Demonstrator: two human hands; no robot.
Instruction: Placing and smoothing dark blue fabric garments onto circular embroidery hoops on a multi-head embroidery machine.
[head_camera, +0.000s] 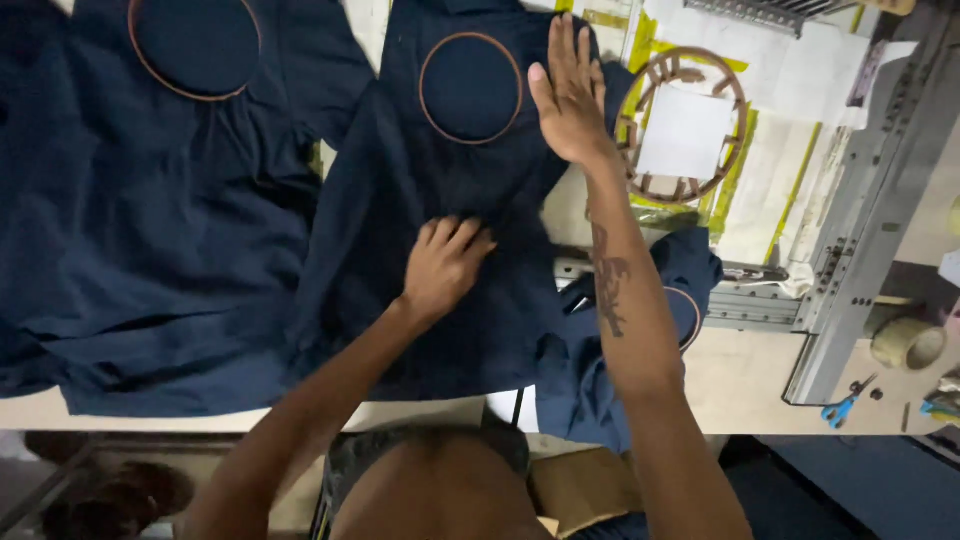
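A dark navy garment (420, 270) lies spread on the white table, with a round brown hoop (471, 88) clamped into its upper part. My left hand (445, 262) rests on the cloth below the hoop, fingers bent and pressing the fabric. Fingers together, my right hand (571, 90) lies flat on the garment's right edge, just right of the hoop. A second navy garment (150, 220) with its own hoop (195, 45) lies to the left.
An empty round wooden frame (686, 125) holding a white sheet sits at the right on yellow-taped paper. A grey metal machine rail (860, 230) runs down the right side. Blue-handled scissors (846, 402) and a tape roll (908, 343) lie at the far right.
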